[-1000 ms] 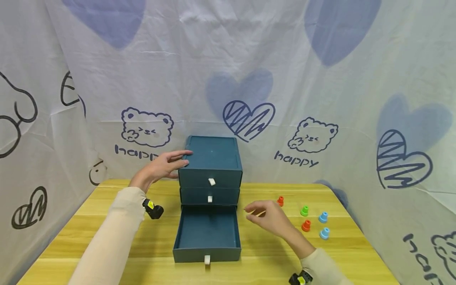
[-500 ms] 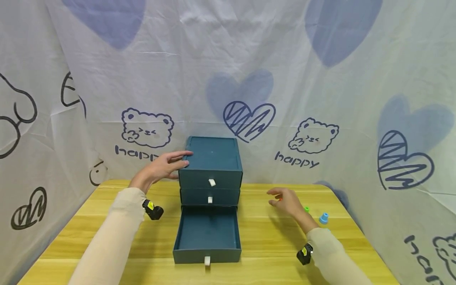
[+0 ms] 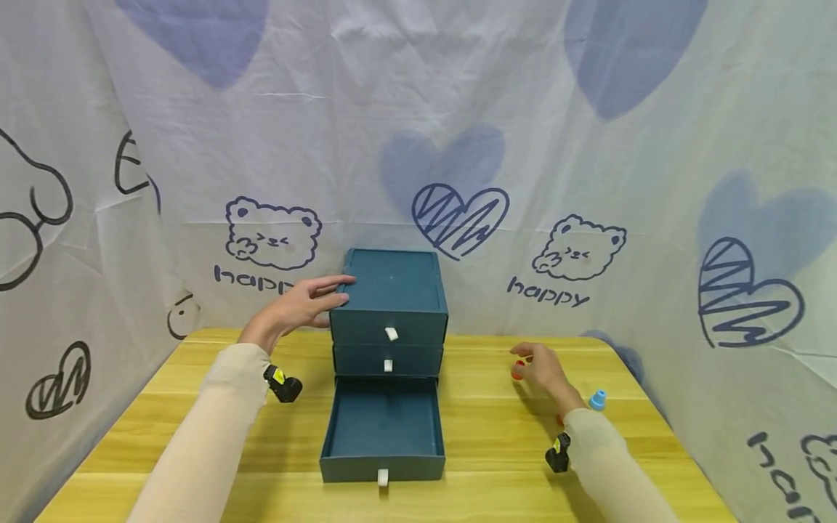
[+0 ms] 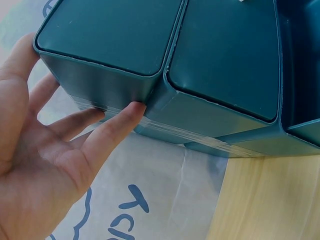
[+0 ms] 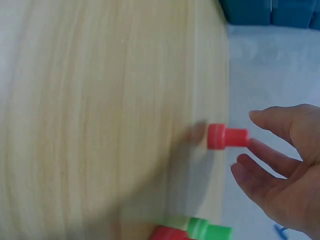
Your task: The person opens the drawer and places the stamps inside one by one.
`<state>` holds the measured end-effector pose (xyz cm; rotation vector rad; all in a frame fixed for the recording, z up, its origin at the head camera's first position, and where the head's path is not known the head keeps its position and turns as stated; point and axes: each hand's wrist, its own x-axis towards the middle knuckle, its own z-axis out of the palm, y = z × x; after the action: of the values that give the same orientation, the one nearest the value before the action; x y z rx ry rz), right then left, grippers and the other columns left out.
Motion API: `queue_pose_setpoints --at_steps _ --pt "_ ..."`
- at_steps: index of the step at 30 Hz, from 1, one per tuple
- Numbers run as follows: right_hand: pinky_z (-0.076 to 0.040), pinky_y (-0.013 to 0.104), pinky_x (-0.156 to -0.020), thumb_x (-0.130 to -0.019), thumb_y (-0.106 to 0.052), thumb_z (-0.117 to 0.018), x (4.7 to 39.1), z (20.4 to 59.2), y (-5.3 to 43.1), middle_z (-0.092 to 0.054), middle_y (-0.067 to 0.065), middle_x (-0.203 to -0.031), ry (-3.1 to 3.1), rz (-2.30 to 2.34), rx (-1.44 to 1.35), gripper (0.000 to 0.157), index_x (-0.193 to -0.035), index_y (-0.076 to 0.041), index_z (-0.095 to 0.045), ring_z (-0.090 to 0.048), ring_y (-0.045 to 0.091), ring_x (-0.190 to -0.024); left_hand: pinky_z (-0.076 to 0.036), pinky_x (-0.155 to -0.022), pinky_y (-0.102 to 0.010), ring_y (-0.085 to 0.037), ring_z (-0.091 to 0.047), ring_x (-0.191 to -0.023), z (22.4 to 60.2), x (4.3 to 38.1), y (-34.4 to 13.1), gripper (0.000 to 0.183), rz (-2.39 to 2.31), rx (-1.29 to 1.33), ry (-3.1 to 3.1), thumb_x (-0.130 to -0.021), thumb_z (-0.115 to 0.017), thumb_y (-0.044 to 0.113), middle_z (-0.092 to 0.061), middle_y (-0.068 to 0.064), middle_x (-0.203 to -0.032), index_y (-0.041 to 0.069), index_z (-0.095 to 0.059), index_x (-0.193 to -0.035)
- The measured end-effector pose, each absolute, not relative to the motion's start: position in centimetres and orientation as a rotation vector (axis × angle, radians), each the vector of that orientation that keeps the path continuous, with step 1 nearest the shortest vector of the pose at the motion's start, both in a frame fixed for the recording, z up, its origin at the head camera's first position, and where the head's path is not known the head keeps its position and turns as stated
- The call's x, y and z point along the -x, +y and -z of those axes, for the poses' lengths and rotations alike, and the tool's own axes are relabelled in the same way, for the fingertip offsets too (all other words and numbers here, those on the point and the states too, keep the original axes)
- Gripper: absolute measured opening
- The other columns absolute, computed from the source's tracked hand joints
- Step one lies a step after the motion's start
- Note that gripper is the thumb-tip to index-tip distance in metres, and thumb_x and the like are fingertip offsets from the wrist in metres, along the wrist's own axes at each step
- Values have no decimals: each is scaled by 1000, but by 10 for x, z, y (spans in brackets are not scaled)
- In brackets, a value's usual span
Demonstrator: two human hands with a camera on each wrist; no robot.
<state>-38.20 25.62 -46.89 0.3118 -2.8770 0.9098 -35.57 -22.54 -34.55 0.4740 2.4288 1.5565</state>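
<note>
While left hand (image 3: 297, 303) lay spread against drawer cabinet (image 3: 392, 290), likely steadying it | right hand (image 3: 546, 370), fingers parted, hung beside red peg (image 5: 225, 137), right of cabinet

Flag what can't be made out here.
Head: nearer red piece, mostly hidden by the right forearm.
Head: contents of the top drawer, behind its closed front.
Left wrist: front end of the open drawer, cut off by right edge.
Right wrist: green piece, clipped by bottom edge.
Right wrist: contact between fingers and farther red piece, unclear where they meet.
</note>
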Motion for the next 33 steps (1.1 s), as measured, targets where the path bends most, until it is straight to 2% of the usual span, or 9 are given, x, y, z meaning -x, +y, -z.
queue_pose_setpoints --at_steps 12,16,24,33 --pt "-60 51 -92 -89 1 -73 388 486 271 -74 27 -111 -2842 -1138 -193 31 -119 10 -69 -71 41 -104 -44 -115 -63 -44 -33 -154 347 357 -225 63 -1561 -467 2436 -104 -60 42 -24 -14 -172 24 -38 -161" --pt "-61 48 -90 -89 -2 -75 388 489 272 -75 25 -108 -2841 -1177 -113 25 -112 8 -72 -72 38 -100 -44 -115 -63 -44 -32 -154 347 356 -224 63 -1557 -465 2440 -105 -59 42 -23 -14 -172 24 -38 -161" --pt "-63 36 -76 -89 -6 -78 383 481 271 -76 18 -103 -2910 -1221 -103 20 -106 2 -75 -71 24 -88 -44 -115 -63 -44 -32 -154 347 355 -224 62 -1558 -451 2440 -104 -60 42 -23 -13 -172 25 -39 -160" --pt "-63 34 -68 -85 0 -79 374 454 259 -76 16 -96 -3021 -1210 -403 18 -102 4 -75 -67 15 -76 -43 -115 -63 -44 -32 -154 346 356 -226 63 -1557 -475 2428 -105 -59 41 -23 -14 -172 23 -38 -161"
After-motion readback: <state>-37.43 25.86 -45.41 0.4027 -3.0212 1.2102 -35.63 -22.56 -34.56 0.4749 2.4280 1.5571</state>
